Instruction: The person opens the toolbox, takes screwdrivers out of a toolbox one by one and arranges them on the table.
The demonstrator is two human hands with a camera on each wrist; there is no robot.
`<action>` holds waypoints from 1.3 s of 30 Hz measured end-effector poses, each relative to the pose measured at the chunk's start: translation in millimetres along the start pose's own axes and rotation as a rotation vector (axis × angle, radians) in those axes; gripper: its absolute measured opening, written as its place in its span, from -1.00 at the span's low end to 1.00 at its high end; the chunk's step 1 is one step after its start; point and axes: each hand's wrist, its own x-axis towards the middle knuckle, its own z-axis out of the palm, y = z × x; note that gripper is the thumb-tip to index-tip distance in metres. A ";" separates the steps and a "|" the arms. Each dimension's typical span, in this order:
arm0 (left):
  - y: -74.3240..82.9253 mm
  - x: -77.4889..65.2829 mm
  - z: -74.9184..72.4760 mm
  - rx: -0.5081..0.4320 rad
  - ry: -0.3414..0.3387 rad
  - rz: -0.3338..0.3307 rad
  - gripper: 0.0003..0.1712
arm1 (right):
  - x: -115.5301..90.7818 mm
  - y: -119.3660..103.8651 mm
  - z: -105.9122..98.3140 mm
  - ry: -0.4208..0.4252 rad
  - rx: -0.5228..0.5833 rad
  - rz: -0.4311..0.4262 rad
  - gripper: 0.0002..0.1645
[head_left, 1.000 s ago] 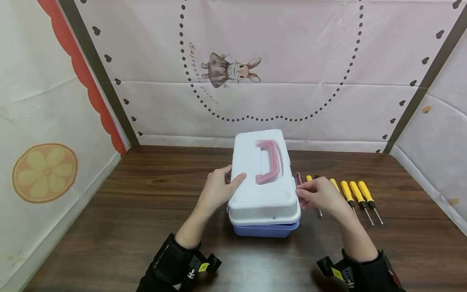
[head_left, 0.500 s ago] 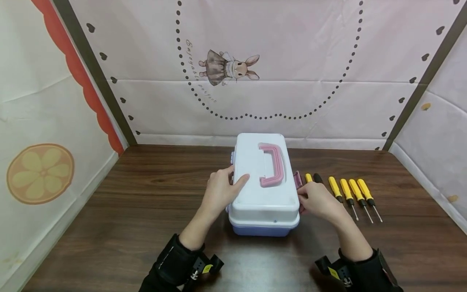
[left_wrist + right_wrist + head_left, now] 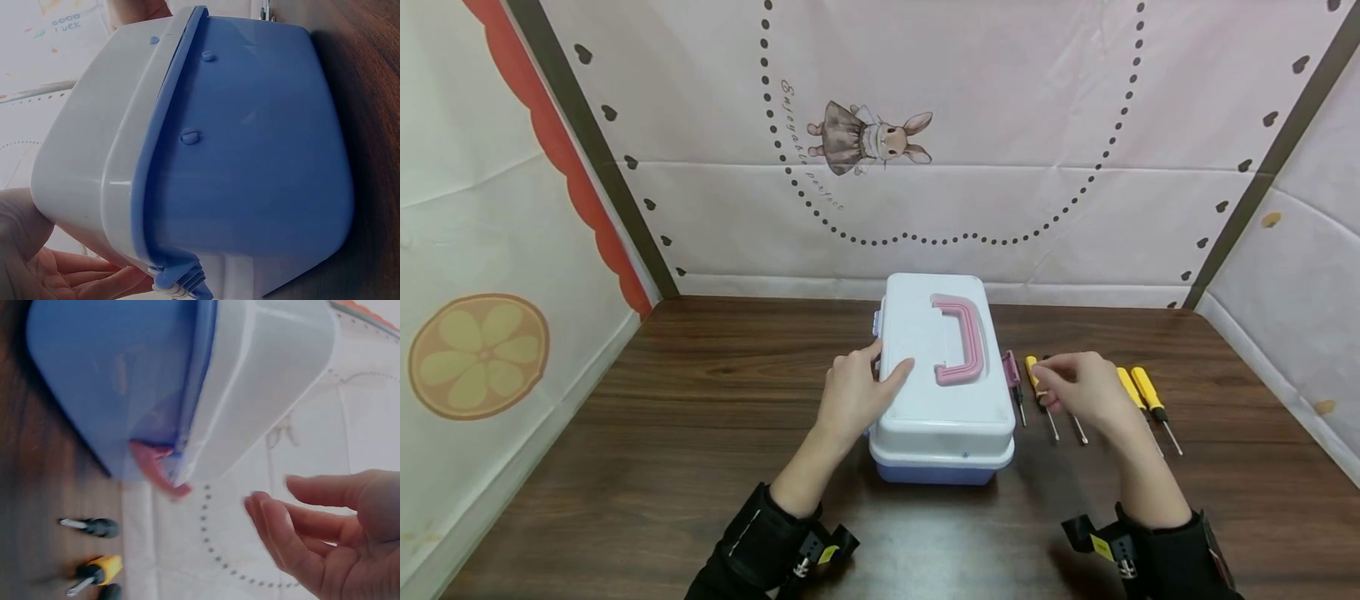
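A toolbox with a white lid (image 3: 925, 408) and a blue base (image 3: 936, 475) stands on the table, its lid down. My left hand (image 3: 853, 396) rests on its left side, thumb on top of the lid; in the left wrist view its fingers (image 3: 119, 281) lie along the side near a blue hinge (image 3: 181, 278). My right hand (image 3: 1090, 387) hovers over the screwdrivers, apart from the box, fingers loosely bent around nothing. A pink latch (image 3: 156, 469) sticks out from the box's right side. The pink handle (image 3: 972, 342) lies on the lid.
Several screwdrivers lie in a row right of the box, including a yellow-handled one (image 3: 1146, 387) at the far right; my right hand partly covers the row. A printed cloth wall (image 3: 1000, 200) rises behind the table (image 3: 752, 350).
The lid has come down level onto the base, closing the gap at the front. My right hand has left the box's right side and moved right, over the screwdrivers. My left hand stays on the box.
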 end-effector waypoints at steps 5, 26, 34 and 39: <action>-0.1 0.0 -0.8 0.010 -0.001 -0.010 -0.29 | 10.7 10.5 1.6 0.060 0.071 0.015 -0.46; -2.8 -2.6 -0.7 0.081 0.027 0.036 -0.29 | 55.2 46.1 39.2 -0.328 0.804 0.242 -0.46; -2.2 -3.4 0.0 0.079 0.022 0.027 -0.29 | 58.3 39.6 41.0 -0.357 0.867 0.299 -0.62; -1.9 -3.7 -1.2 0.084 0.037 0.032 -0.29 | 58.4 36.9 37.4 -0.356 0.804 0.289 -0.62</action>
